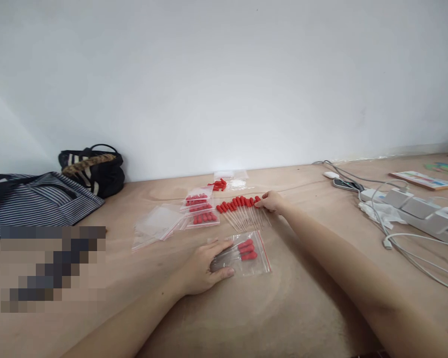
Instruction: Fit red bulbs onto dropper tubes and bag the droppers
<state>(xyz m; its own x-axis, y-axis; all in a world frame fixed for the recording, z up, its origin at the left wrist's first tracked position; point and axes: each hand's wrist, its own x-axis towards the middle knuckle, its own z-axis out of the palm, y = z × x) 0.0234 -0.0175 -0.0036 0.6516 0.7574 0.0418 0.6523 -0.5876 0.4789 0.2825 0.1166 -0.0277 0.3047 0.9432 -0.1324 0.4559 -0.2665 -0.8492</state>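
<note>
My left hand [209, 266] rests with spread fingers on the left end of a clear zip bag [259, 266], which holds a few red-capped droppers [248, 250] with their caps to the right. Behind the bag, a fanned row of red-capped droppers [241, 203] lies on the table, thin tubes toward me. At the right end of that row, my right hand [271, 201] has its fingers closed at a red cap. Filled bags [202, 211] with red caps overlap left of the row, next to flat clear bags [157, 223].
Small red pieces [219, 185] and clear packets [233, 176] lie near the wall. Striped [45, 199] and black bags [110, 174] stand left. A power strip [429, 219], cables, tissue [383, 214] and a picture board [423, 180] are right. A blurred patch covers the lower left.
</note>
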